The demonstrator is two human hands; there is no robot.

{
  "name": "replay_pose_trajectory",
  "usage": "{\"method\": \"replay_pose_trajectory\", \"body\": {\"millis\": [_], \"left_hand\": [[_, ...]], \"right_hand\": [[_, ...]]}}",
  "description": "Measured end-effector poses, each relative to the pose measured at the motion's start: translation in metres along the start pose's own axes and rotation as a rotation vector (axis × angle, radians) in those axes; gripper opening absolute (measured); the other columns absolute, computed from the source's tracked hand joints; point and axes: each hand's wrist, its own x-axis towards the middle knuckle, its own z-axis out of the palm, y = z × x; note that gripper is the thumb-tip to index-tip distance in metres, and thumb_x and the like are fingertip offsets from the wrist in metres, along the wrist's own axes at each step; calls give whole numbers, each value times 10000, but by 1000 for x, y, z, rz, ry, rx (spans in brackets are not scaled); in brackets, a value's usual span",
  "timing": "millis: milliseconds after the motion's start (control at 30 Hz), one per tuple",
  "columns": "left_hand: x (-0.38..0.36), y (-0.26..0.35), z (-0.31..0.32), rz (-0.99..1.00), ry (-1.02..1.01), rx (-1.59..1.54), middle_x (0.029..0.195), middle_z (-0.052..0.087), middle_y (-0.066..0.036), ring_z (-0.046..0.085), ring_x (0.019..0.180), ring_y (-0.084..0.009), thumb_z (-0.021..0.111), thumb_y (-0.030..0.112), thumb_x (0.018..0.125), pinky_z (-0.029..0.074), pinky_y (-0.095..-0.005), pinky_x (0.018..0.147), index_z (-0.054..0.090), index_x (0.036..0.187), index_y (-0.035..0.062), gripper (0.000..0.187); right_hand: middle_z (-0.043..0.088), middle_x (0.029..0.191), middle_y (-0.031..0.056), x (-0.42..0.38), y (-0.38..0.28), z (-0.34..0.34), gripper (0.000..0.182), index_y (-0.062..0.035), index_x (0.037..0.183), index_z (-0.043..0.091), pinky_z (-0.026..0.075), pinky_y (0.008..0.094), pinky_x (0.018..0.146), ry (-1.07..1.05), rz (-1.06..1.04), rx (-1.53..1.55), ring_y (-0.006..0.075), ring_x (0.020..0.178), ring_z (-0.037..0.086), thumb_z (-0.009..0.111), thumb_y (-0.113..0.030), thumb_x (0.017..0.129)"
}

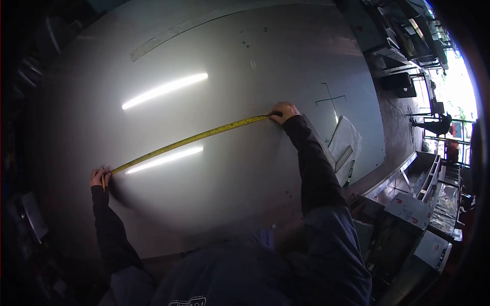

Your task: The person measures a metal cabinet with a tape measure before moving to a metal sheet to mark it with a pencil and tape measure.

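A yellow tape measure (191,139) is stretched across a large grey sheet (224,183), rising from lower left to upper right. Its left end is pinched in my left hand (98,177), which also has a thin orange pencil (103,183) between the fingers. At the other end, my right hand (285,111) grips the tape near the middle of the sheet. The fingertips of my right hand are partly hidden. Dark drawn lines (331,99) mark the sheet to the right of that hand.
Plates or offcuts (346,136) lie right of my right forearm, with a dark marker (350,173) beside them. A long flat strip (161,40) rests near the far edge. Metal cabinets (408,208) stand at the right, and a person (434,125) is beyond.
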Motion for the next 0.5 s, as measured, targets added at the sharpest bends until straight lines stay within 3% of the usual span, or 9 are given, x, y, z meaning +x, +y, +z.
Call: {"method": "replay_pose_trajectory", "body": {"millis": [233,333,400,500], "left_hand": [[-1,9,-5,-5,-8,97,927,589,-109,551,964,-308,705,109,802,440,-397,888,677,961,64,168],[-4,17,-8,89,149,159,990,609,-122,573,965,-291,683,112,833,455,-369,876,665,1056,64,228],[-8,15,-15,15,227,-43,1013,624,-143,605,926,-251,665,111,856,476,-332,834,635,1138,47,290],[-28,-10,11,-191,392,-245,932,651,-120,629,850,-194,642,122,876,491,-306,787,653,1034,42,177]], "right_hand": [[669,843,47,0,-6,-5,154,-114,858,724,505,339,781,-41,61,19,241,835,637,736,-206,736],[667,849,53,0,-3,-2,155,-108,865,719,507,344,786,-32,58,13,243,840,638,729,-203,743],[666,862,60,1,-7,-4,156,-103,867,713,507,346,788,-54,88,12,247,845,638,724,-205,750],[657,897,83,-4,-8,-5,158,-96,869,700,508,349,789,-19,66,-17,261,856,637,711,-213,763]]}}
